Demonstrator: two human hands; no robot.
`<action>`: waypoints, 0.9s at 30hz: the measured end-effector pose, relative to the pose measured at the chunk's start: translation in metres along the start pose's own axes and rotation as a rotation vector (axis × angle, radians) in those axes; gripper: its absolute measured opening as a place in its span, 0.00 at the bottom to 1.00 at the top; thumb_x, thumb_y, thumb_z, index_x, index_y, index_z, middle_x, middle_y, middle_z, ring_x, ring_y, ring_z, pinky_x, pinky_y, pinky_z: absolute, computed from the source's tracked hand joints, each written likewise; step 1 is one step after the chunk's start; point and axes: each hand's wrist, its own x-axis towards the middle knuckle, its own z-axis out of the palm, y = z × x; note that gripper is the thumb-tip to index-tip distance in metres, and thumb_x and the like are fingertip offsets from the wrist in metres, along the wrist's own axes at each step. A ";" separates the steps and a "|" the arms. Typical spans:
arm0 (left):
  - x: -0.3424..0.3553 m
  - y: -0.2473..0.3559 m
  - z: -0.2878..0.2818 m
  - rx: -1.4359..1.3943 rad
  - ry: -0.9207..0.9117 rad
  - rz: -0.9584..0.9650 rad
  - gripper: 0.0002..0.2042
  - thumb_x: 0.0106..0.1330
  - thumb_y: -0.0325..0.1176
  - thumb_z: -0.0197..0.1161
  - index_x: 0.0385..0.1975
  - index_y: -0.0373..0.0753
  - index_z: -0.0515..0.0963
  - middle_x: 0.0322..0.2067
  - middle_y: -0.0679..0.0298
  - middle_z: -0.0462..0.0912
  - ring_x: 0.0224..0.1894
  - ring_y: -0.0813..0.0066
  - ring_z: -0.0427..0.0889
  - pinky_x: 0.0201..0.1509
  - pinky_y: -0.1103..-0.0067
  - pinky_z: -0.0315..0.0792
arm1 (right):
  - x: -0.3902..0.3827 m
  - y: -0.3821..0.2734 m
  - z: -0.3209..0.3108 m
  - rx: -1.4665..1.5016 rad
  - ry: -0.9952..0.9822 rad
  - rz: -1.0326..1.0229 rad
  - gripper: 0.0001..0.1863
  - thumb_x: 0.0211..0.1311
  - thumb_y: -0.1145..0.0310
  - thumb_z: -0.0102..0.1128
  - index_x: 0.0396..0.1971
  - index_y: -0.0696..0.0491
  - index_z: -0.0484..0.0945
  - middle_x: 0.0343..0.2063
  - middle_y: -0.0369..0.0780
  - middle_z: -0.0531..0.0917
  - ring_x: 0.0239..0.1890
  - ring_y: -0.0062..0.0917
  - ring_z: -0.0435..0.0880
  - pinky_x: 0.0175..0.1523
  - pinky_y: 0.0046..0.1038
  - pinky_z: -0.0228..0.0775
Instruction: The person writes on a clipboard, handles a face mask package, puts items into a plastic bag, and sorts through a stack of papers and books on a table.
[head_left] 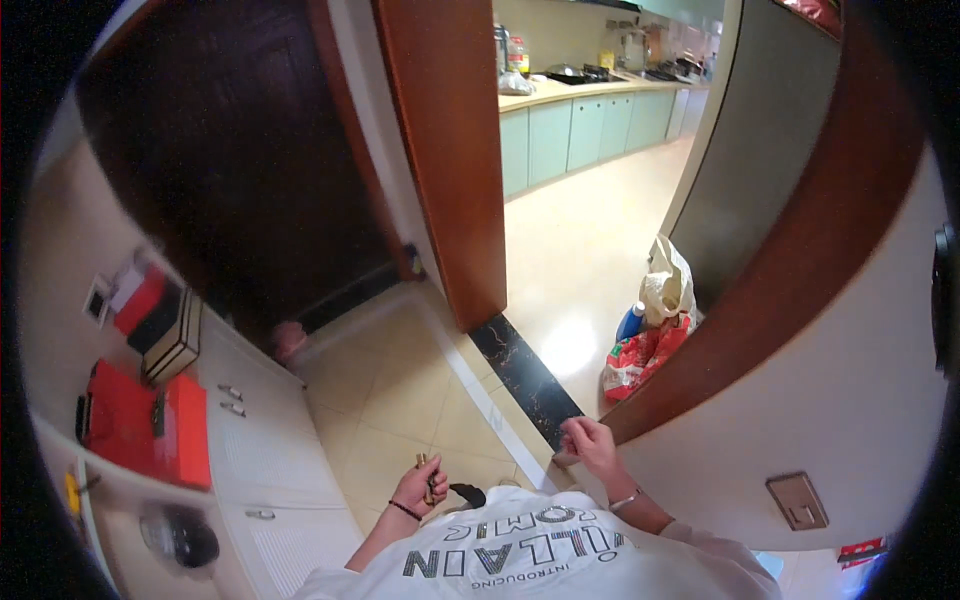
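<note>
1. Red boxes point(185, 430) and a black box point(176, 340) sit on the cabinet point(268, 450) at far left; likely kept there because the top makes a handy shelf.
2. Left hand point(418, 487): fingers curled round a small gold piece point(423, 466), thumb side up. One end sticks out past the fist. Grip looks firm, probably because the piece is slim enough for one hand. Its exact kind: cannot tell.
3. Right hand point(592, 445): raised near the wooden frame point(680, 400), fingers bent inward. Whether they pinch anything, cannot tell.
4. Pale bag point(670, 285), blue bottle point(630, 322) and red bag point(645, 358) grouped on the floor just beyond the frame; perhaps tucked aside to spare the walkway.
5. Surface and room, left side: dark door point(230, 160), beige tiles point(395, 385) below, pink item point(291, 340) by its foot.
6. Middle: black threshold strip point(525, 380) between the tiles and a glossy pale kitchen floor point(570, 250). Mint cupboards point(550, 138) curve under a counter with a stove point(585, 75).
7. Right: white wall point(730, 470) with a switch plate point(797, 500).
</note>
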 end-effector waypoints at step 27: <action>0.195 0.233 0.205 0.418 -0.326 -0.270 0.12 0.63 0.41 0.56 0.21 0.46 0.65 0.15 0.68 0.68 0.15 0.78 0.67 0.15 0.83 0.60 | 0.117 -0.048 -0.022 0.084 0.400 0.226 0.10 0.59 0.68 0.53 0.30 0.61 0.75 0.18 0.37 0.77 0.18 0.17 0.74 0.24 0.19 0.67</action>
